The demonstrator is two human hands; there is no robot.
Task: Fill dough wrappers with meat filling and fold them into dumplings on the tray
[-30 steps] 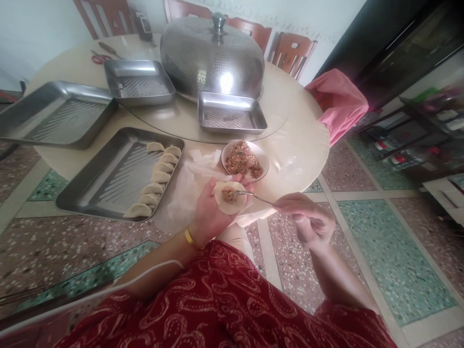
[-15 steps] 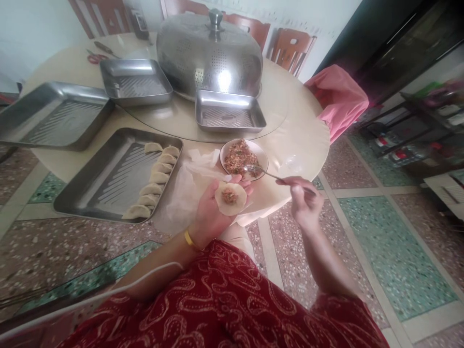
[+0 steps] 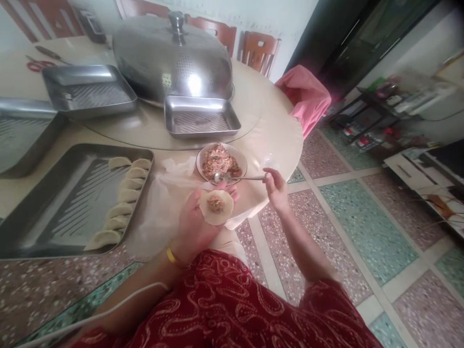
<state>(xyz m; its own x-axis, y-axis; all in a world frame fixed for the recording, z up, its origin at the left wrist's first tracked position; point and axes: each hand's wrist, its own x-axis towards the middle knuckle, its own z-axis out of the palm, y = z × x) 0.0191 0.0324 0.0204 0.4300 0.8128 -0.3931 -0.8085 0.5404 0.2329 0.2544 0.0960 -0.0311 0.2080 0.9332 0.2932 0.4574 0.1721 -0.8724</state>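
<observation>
A round dumpling wrapper [image 3: 217,217] lies across the palm and fingers of my left hand [image 3: 192,222], which cradles it. In the wrapper's middle sits a small mound of minced filling [image 3: 215,203]. My right hand [image 3: 277,190] has its fingers closed on the handle end of a metal spoon [image 3: 250,178]. The spoon's tip rests at the near side of a bowl [image 3: 245,164] heaped with minced filling [image 3: 216,158]. To the left, several folded dumplings [image 3: 127,195] line the right side of a large metal tray [image 3: 72,193].
Translucent sheeting [image 3: 155,208] lies between tray and bowl. Beyond them stand a smaller metal tray [image 3: 202,130], a large domed steel lid [image 3: 174,63] and another tray [image 3: 90,108]. Red-handled scissors [image 3: 39,65] and a knife [image 3: 49,52] lie at the far left. Pink cloth [image 3: 308,92] hangs at the right.
The view has turned right, so the table things appear farther left. My right hand has brought the spoon lower, toward the bowl's near side. The wrapper stays on my left hand.
</observation>
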